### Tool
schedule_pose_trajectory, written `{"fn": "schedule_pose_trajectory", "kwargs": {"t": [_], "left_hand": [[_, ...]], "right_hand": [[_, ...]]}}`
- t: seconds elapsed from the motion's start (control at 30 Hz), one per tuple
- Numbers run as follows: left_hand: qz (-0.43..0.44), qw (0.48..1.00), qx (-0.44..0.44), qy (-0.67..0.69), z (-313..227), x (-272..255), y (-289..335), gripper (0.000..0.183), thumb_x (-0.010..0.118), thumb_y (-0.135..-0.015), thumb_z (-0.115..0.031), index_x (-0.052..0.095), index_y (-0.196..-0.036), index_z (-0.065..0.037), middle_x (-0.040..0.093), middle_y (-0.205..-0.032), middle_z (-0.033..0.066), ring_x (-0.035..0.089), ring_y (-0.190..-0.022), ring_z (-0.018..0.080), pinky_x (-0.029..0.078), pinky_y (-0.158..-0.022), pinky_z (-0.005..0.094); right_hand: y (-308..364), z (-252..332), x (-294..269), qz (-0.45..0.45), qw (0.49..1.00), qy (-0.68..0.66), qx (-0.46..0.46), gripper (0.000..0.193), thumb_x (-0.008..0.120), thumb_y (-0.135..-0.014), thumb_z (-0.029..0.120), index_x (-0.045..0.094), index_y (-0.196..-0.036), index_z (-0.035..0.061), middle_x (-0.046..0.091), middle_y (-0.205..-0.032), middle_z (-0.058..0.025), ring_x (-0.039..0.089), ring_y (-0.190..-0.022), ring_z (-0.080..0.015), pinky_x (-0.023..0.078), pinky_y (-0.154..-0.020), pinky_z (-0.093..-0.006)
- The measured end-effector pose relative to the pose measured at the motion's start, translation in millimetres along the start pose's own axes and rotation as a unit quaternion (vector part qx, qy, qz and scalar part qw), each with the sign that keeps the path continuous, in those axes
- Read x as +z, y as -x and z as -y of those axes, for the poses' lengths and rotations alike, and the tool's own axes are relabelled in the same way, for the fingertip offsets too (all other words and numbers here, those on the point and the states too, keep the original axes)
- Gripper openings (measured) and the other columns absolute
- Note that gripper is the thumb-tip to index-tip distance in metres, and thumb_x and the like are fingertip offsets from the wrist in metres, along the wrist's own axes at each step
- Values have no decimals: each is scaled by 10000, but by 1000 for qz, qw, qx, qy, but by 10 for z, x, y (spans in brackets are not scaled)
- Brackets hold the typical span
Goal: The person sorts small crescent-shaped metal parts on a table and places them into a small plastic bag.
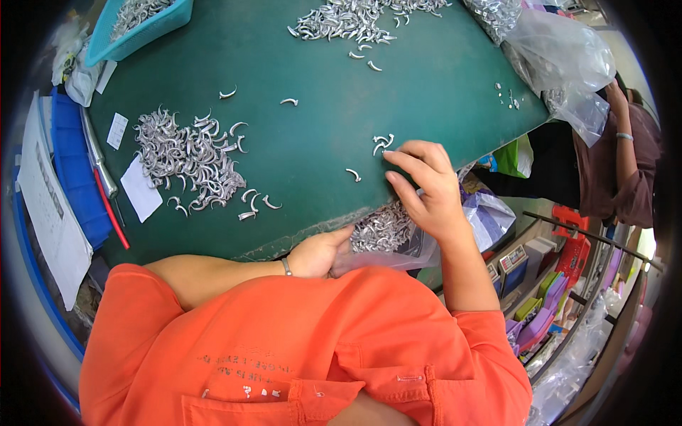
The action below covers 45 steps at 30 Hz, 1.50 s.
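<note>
My right hand (430, 184) is over the green tabletop near its front edge, thumb and forefinger apart. Its fingertips are beside a few small curved silver metal pieces (383, 144), and a single curved piece (354, 175) lies to their left. Below the table edge, my left hand (320, 253) is at the side of a clear plastic bag (387, 261), its thumb along the rim and its other fingers mostly hidden. Inside that bag are many similar silver pieces (383, 228). A larger heap of curved metal pieces (192, 156) lies on the table at the left.
More silver pieces (348, 20) are piled at the far side. A light-blue basket (142, 32) stands far left. White paper slips (142, 190), a red-handled tool (108, 209) and a blue tray (78, 170) are at left. Plastic bags (561, 50) and another person (618, 156) are at right.
</note>
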State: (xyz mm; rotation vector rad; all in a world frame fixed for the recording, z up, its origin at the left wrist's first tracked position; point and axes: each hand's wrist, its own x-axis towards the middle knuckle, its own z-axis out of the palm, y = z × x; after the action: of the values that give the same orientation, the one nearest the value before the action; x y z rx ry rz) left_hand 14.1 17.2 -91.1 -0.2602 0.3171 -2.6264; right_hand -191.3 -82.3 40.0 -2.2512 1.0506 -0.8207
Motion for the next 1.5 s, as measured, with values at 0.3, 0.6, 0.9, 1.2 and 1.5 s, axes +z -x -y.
{"fn": "schedule_pose_trajectory", "kwargs": {"t": [0.3, 0.6, 0.9, 1.2, 1.5], "left_hand": [[-470, 869, 2, -154, 35, 560, -340, 275, 348, -1046, -304, 562, -1003, -137, 503, -756, -29, 418, -565, 90, 294, -475, 245], [-381, 918, 32, -105, 84, 661, -365, 299, 391, -1037, -277, 518, -1235, -92, 627, -1132, 82, 642, -1002, 220, 528, -890, 386], [-465, 857, -67, -210, 59, 629, -361, 336, 333, -1052, -293, 505, -1241, -74, 619, -1124, 88, 623, -1069, 242, 525, -918, 398], [-410, 892, -30, -190, 166, 295, -319, 362, 315, -1055, -300, 512, -1249, -66, 619, -1200, 92, 632, -1056, 223, 517, -919, 370], [-429, 869, -90, -228, 50, 587, -287, 380, 340, -1046, -346, 539, -1177, -49, 659, -1047, 119, 668, -914, 214, 558, -793, 350]], "right_hand": [[-227, -70, 49, -42, 995, 66, 55, 307, 642, -827, 33, 642, -1133, 25, 593, -1187, -166, 550, -1101, -347, 433, -954, -408], [159, 1, -32, 134, 983, -94, -79, 246, 666, -713, -42, 679, -949, 24, 637, -953, -113, 604, -944, -303, 491, -832, -409], [-1104, -127, 522, 29, 983, 64, -170, 311, 605, -730, -52, 641, -1037, -18, 616, -1038, -158, 577, -965, -358, 497, -835, -420], [-169, 35, -137, 305, 938, -42, -159, 243, 657, -641, 53, 678, -884, 56, 613, -836, -86, 579, -707, -281, 485, -648, -388], [-1862, -706, 367, 20, 969, 195, -151, 263, 623, -850, 105, 668, -1108, 84, 614, -1228, -111, 538, -1172, -340, 402, -998, -439]]}}
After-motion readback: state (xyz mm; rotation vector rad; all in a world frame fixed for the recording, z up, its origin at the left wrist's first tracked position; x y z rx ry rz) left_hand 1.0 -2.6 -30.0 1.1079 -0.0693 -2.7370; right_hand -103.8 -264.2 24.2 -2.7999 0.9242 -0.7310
